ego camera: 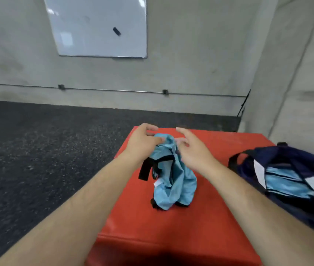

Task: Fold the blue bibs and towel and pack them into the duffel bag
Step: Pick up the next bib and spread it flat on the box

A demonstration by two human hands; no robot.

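A light blue bib (179, 181) with black trim hangs bunched above the red padded box (137, 223), its lower end touching the top. My left hand (142, 143) pinches the bib's upper edge between thumb and fingers. My right hand (192, 148) is just right of the bib's top, fingers spread, fingertips close to the cloth; whether it grips is hard to tell. A navy duffel bag (294, 158) lies open at the right of the box, with folded light blue fabric (284, 181) inside it.
The red box stands on dark speckled floor (37, 150). A concrete wall with a whiteboard (98, 25) is behind, and a concrete column (296, 73) rises at the right behind the bag.
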